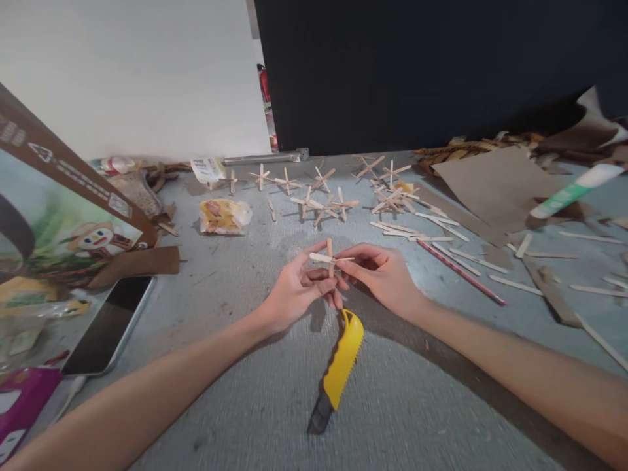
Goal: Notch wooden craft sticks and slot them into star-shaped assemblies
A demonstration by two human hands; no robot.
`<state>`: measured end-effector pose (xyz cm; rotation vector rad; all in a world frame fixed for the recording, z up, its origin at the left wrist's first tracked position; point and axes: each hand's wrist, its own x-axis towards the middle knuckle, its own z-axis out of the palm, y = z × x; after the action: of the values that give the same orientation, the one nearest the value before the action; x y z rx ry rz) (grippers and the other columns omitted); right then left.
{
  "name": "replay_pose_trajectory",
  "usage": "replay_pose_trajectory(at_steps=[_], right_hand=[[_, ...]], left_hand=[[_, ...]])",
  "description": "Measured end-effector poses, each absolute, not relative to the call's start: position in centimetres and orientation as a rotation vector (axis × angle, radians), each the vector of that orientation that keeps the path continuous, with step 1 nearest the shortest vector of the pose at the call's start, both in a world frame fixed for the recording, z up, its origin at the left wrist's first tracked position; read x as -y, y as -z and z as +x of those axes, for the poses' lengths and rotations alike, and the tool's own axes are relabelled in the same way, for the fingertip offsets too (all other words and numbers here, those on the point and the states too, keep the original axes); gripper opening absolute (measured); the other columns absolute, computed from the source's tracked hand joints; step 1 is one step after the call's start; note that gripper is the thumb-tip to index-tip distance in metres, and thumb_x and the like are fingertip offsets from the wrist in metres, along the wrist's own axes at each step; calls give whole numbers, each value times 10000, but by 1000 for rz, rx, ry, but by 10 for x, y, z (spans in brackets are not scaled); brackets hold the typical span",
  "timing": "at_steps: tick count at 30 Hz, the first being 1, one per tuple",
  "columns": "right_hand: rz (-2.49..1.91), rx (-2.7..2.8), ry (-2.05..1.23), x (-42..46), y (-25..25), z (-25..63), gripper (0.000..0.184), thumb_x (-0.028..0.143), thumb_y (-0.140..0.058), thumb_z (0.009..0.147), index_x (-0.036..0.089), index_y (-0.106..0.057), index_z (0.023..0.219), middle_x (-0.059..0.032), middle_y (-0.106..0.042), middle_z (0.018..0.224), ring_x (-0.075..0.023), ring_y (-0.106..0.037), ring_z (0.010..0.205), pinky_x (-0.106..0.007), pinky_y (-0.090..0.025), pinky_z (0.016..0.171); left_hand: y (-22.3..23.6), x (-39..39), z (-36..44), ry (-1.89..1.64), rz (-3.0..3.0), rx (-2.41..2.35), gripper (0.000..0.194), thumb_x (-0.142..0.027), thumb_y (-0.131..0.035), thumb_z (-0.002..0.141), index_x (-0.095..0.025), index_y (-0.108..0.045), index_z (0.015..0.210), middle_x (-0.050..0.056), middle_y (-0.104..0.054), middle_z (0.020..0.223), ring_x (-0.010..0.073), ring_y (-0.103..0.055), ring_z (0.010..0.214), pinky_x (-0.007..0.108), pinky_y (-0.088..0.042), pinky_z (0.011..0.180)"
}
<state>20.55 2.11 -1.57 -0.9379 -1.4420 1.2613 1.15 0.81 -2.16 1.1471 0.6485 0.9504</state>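
Note:
Between my hands is a small crossed piece made of wooden craft sticks, one stick upright and others across it. My left hand is closed on its lower part, thumb and fingers pinching the upright stick. My right hand pinches the thin end of a cross stick at the right side. Just below the fingers lies a yellow utility knife on the grey table, its dark end pointing towards me. Farther back stand several similar star-shaped stick pieces.
Loose craft sticks and a red striped pencil lie right. A green-and-white tube rests by brown cardboard. Left are a phone, a printed paper bag and a yellow plastic packet. A dark panel stands behind.

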Motion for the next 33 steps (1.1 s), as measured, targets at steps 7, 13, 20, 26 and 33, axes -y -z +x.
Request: replay_pose_trajectory(at_steps=[7,13,20,26,33], right_hand=[[-886,1451,-1265,-20,14,203,280,491,-826,833,218,-760,828,0,-691,620,-150,-622,570,-317,-498,589],[-897,1468,-1250,-19,16,203,310,513,-818,841,220,-731,790,-7,-696,629,-155,-621,582,-325,-490,586],[-941,1490,-1229,-18,18,205,305,522,-805,856,221,-756,838,-19,-722,695,-161,-633,630,-326,-474,605],[-937,1492,-1219,-17,18,203,314,528,-806,855,221,-751,821,-22,-728,700,-166,-643,644,-330,-491,620],[-971,1539,-1152,-17,20,202,307,535,-800,853,230,-774,824,-32,-739,725,-161,-629,618,-317,-499,578]], left_hand=[[16,-7,13,-943,1172,-664,813,-344,-841,878,-193,-458,1580,52,-749,870,144,-704,620,259,-509,582],[16,-7,13,-944,1188,-670,766,-346,-834,879,-195,-510,1556,33,-722,831,119,-652,586,260,-489,588],[18,-8,13,-957,1183,-645,713,-407,-834,878,-174,-574,1500,9,-664,777,95,-568,578,246,-446,571],[18,-8,13,-972,1179,-666,715,-406,-833,879,-160,-568,1496,15,-667,771,94,-541,578,247,-425,566],[21,-6,12,-944,1158,-721,745,-444,-782,907,-160,-521,1544,47,-737,811,132,-646,576,274,-469,587]])
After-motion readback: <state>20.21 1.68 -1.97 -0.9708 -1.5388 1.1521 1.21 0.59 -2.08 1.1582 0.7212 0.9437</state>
